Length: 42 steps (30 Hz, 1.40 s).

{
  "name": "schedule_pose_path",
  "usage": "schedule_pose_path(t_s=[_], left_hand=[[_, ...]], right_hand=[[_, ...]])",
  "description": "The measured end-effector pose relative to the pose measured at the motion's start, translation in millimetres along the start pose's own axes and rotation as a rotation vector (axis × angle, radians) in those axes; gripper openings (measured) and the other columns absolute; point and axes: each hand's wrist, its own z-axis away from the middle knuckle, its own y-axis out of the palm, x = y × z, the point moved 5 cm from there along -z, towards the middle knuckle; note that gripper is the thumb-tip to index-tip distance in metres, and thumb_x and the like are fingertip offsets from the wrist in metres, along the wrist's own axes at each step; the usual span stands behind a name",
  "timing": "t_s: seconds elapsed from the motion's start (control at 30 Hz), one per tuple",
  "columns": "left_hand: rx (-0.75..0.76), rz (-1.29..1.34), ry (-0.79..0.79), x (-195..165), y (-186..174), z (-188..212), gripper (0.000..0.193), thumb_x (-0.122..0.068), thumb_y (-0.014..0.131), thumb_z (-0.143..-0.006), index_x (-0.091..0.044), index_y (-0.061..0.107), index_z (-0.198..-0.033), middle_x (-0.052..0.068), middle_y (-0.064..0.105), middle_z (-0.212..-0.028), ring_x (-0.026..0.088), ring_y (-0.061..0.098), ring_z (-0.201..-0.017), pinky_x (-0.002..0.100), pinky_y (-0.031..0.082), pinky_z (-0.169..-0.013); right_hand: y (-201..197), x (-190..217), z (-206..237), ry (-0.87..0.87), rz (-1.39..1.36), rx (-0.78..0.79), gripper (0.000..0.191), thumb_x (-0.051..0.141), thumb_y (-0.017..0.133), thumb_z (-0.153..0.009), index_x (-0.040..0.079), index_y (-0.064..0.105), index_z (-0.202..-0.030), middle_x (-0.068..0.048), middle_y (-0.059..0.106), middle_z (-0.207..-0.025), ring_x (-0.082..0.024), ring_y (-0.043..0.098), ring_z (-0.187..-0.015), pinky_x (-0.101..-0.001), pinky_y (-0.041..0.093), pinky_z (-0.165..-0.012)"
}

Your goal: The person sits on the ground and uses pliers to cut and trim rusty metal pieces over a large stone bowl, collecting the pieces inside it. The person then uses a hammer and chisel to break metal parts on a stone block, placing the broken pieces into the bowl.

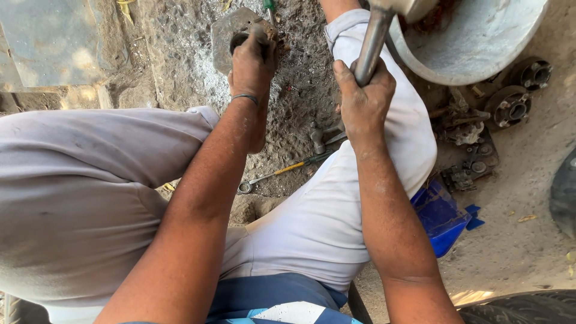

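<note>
The right hand [363, 99] is gripping a metal bar [373, 42] at one o'clock, its grip pressed around it. The left hand [252, 63] is pinching a small dark part [240, 39] on a metal plate [227, 30] at twelve o'clock. If the bar is swinging off line, it is likely striking the left fingers.

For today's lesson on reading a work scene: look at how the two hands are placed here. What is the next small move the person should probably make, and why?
Probably a short, controlled downward strike. The right hand grips a raised metal handle, while the left hand steadies a small dark part on a flat metal plate on the ground. Since the left fingers sit close to the part, a light blow seems safest.
</note>
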Motion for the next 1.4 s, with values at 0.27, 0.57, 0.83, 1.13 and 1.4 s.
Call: schedule_pose_path(t_s=[0.27, 0.57, 0.83, 1.13, 1.4], left_hand=[[0.069, -0.22, -0.007, -4, 4, 4, 0.02, -0.03, 0.056, -0.11, -0.014, 0.051, -0.121, 0.014, 0.073, -0.098, 0.033, 0.074, -0.095, 0.053, 0.059, -0.088], [-0.054, -0.109, 0.072, 6, 3, -4, 0.038, -0.025, 0.066, -0.097, -0.006, 0.052, -0.127, 0.02, 0.07, -0.092, 0.04, 0.069, -0.087, 0.054, 0.053, -0.075], [-0.08, -0.127, 0.094, 12, 4, -2, 0.016, -0.02, 0.06, -0.1, -0.008, 0.055, -0.109, 0.017, 0.069, -0.093, 0.039, 0.067, -0.091, 0.053, 0.051, -0.08], [-0.102, -0.048, 0.054, 3, -4, -9, 0.031, -0.025, 0.064, -0.095, -0.008, 0.056, -0.12, 0.022, 0.071, -0.099, 0.043, 0.067, -0.092, 0.055, 0.051, -0.078], [-0.193, 0.135, 0.013, 8, -25, -4, 0.034, -0.021, 0.077, -0.089, -0.007, 0.064, -0.117, 0.019, 0.075, -0.087, 0.04, 0.073, -0.08, 0.052, 0.057, -0.073]], right_hand=[[36, -1, 9, -0.063, 0.586, 0.283, 0.024, 0.024, 0.076, -0.1, 0.004, 0.065, -0.094, -0.008, 0.07, -0.07, -0.019, 0.067, -0.06, -0.0379, 0.052, -0.059], [30, 56, 6, -0.191, 0.11, 0.163, 0.032, 0.018, 0.083, -0.092, -0.003, 0.067, -0.111, -0.006, 0.072, -0.098, -0.02, 0.065, -0.083, -0.0392, 0.056, -0.077], [-23, 170, 1, -0.669, -0.412, 0.057, 0.029, 0.02, 0.081, -0.092, -0.003, 0.068, -0.104, -0.007, 0.069, -0.087, -0.02, 0.06, -0.076, -0.0373, 0.054, -0.072], [44, -17, 27, 0.028, 0.538, 0.244, 0.028, 0.022, 0.081, -0.091, -0.002, 0.068, -0.096, -0.006, 0.066, -0.076, -0.017, 0.056, -0.069, -0.0346, 0.051, -0.067], [32, 8, 17, -0.1, 0.291, 0.146, 0.022, 0.016, 0.081, -0.092, 0.0, 0.066, -0.094, 0.0, 0.063, -0.075, -0.01, 0.055, -0.066, -0.028, 0.047, -0.061]])
